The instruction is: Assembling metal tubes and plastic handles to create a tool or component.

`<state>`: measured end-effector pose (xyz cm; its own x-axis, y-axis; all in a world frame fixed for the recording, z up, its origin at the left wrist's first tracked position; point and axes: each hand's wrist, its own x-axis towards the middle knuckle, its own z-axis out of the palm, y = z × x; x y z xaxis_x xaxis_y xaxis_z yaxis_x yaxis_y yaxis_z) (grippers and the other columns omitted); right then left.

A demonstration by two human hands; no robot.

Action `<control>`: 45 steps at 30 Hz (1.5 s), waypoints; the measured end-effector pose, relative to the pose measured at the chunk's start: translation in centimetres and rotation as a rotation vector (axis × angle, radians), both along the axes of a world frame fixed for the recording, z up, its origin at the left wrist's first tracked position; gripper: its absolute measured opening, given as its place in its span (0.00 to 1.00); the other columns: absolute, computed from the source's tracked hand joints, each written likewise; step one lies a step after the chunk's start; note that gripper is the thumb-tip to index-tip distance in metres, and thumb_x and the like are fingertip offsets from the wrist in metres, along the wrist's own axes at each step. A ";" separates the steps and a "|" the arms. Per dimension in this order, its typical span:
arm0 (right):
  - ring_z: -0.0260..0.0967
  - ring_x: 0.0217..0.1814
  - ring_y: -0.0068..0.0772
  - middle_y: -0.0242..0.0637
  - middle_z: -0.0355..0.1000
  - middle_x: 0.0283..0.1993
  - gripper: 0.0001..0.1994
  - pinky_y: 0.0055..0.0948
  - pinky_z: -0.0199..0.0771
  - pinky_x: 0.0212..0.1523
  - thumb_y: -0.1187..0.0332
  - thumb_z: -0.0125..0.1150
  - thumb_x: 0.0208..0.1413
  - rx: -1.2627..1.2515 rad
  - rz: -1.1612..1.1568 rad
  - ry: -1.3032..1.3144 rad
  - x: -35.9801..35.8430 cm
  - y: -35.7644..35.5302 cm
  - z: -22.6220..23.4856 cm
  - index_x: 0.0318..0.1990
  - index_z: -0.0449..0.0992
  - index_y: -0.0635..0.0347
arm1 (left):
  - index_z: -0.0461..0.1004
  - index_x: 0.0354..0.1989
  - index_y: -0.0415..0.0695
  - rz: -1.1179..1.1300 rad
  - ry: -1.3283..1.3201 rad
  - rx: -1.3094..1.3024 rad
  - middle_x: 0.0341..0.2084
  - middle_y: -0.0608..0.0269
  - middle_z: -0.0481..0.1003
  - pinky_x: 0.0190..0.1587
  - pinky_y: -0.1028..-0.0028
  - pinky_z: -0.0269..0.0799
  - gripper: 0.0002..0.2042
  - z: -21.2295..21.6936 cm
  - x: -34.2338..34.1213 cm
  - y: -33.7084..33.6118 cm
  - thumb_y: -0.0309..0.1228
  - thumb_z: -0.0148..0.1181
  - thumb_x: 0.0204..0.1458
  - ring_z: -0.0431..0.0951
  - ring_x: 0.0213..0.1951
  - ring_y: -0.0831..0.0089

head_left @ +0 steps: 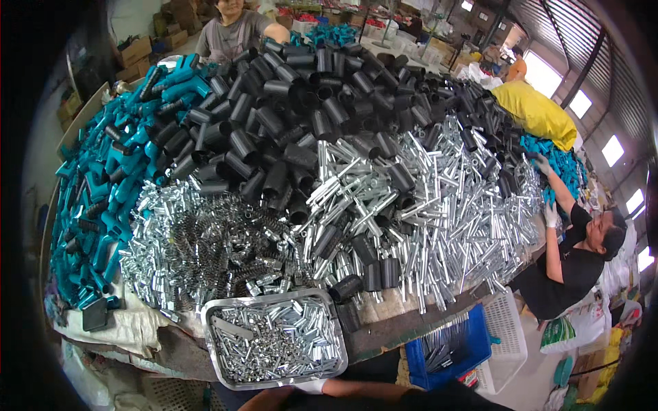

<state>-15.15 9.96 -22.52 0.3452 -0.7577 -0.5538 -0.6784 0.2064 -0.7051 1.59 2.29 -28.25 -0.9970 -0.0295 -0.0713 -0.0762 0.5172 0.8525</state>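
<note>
A rectangular metal tray (218,342) full of short silver tubes sits at the near edge of a big table. Along the picture's lower edge, just below the tray, lies a bare forearm of mine (356,392) with a black sleeve toward the right. Its hand end runs left to the frame's edge, and no fingers show. A small white patch (312,386) lies against the tray's near rim; I cannot tell what it is. My other hand is out of view. Behind the tray are heaps of silver tubes (445,205), dark springs (199,240), black sleeves (301,103) and teal plastic handles (96,192).
A co-worker in black with white gloves (552,214) reaches onto the table from the right. Another person in grey (233,33) stands at the far side. A blue crate (449,346) of metal rods and a white basket (507,332) stand below the table edge. A yellow sack (538,113) lies far right.
</note>
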 end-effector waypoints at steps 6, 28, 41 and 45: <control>0.62 0.70 0.48 0.46 0.65 0.68 0.35 0.45 0.57 0.70 0.35 0.39 0.62 -0.038 0.009 0.011 5.9 -4.1 -0.8 0.63 0.70 0.53 | 0.73 0.52 0.43 0.020 0.014 0.016 0.50 0.46 0.74 0.59 0.57 0.65 0.27 1.4 0.0 0.6 0.50 0.62 0.50 0.73 0.53 0.50; 0.61 0.70 0.50 0.46 0.65 0.68 0.33 0.44 0.56 0.70 0.39 0.38 0.64 -0.025 0.046 -0.009 7.4 -4.3 -1.4 0.65 0.69 0.53 | 0.72 0.55 0.43 0.089 0.089 0.077 0.55 0.46 0.72 0.64 0.58 0.60 0.28 2.5 -1.6 1.0 0.49 0.62 0.50 0.70 0.58 0.52; 0.69 0.61 0.59 0.53 0.72 0.58 0.33 0.47 0.65 0.64 0.38 0.38 0.63 0.001 -0.019 0.213 7.2 -4.7 6.9 0.58 0.74 0.55 | 0.76 0.45 0.46 0.407 0.637 -0.293 0.43 0.51 0.77 0.50 0.59 0.71 0.19 -7.4 -2.3 1.4 0.45 0.61 0.48 0.77 0.46 0.55; 0.70 0.60 0.43 0.40 0.71 0.62 0.26 0.43 0.67 0.63 0.52 0.41 0.66 0.232 -0.359 -0.164 4.4 -3.2 -0.1 0.63 0.69 0.57 | 0.79 0.38 0.49 0.251 -0.059 -0.190 0.29 0.57 0.80 0.35 0.59 0.76 0.15 6.1 0.5 1.3 0.42 0.63 0.45 0.81 0.34 0.59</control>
